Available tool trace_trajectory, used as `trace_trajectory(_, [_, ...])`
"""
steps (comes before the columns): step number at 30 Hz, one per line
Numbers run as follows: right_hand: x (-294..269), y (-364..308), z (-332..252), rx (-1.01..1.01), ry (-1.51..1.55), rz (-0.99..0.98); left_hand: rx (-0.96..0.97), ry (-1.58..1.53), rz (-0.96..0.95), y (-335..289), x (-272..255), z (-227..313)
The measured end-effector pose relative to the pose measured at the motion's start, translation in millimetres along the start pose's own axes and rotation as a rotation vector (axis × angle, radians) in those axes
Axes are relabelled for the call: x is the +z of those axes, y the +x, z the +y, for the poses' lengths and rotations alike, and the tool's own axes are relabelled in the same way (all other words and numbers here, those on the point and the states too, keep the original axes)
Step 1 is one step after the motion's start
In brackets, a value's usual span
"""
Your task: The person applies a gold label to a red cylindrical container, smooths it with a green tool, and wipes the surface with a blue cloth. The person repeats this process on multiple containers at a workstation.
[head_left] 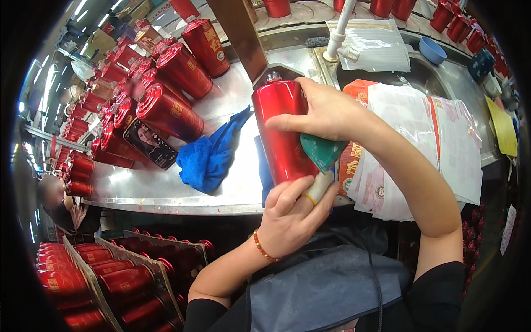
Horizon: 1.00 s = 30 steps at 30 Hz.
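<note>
A glossy red bottle (281, 127) with a clear capped neck is held tilted between my two hands. My right hand (323, 113) wraps its upper side, the thumb lying across the front. Beneath that palm, against the bottle's side, sits a green flat scraper-like piece (322, 150); how it is held is partly hidden. My left hand (293, 213) grips the bottle's base with bent fingers. One of its fingers wears a whitish cover (318, 189) with a yellow band. A crumpled blue cloth (207, 160) lies on the metal worktop (232, 193) left of the bottle.
Several red bottles (171, 110) stand at the left, with a phone (149, 144) leaning on them. Printed sheets (398, 149) cover the right side, before a sink (420, 77) with a blue bowl (432, 51). A brown post (238, 39) rises behind. Bottle racks (88, 271) stand below left.
</note>
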State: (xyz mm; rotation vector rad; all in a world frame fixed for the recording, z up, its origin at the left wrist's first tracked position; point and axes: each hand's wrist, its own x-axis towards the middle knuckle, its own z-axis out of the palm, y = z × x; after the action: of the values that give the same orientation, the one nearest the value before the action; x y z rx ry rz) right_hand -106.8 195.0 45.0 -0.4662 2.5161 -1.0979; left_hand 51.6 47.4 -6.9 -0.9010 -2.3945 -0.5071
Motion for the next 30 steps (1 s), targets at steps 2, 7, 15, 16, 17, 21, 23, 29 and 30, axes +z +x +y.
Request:
trace_trajectory(2, [-6,-7,5,-0.009,0.092,0.001,-0.065,0.005,-0.039,-1,3,-13])
trace_trajectory(7, [-19,-21,43,0.051,0.438,-0.116,-0.319,-0.151,0.155,-15,-4,-28])
trace_trajectory(15, [-1,5,70,0.088,0.908,-0.314,-0.147,-0.158,0.220,-49,5,-18])
trace_trajectory(16, [-1,8,68,0.083,0.900,-0.322,-0.076,-0.133,0.233,-46,7,-19])
trace_trajectory(17, [-1,10,65,0.077,0.890,-0.332,-0.028,-0.138,0.211,-43,4,-22])
trace_trajectory(21, [4,10,44,0.068,0.808,-0.276,0.103,-0.121,0.059,-22,-8,-27])
trace_trajectory(23, [8,6,37,0.038,0.720,-0.232,0.104,-0.209,-0.011,-12,5,-22])
trace_trajectory(29, [-6,-13,75,0.155,0.736,-0.087,-0.480,-0.422,0.188,30,-3,-35])
trace_trajectory(30, [-7,-11,77,0.162,0.770,-0.081,-0.706,-0.503,0.140,29,-1,-43])
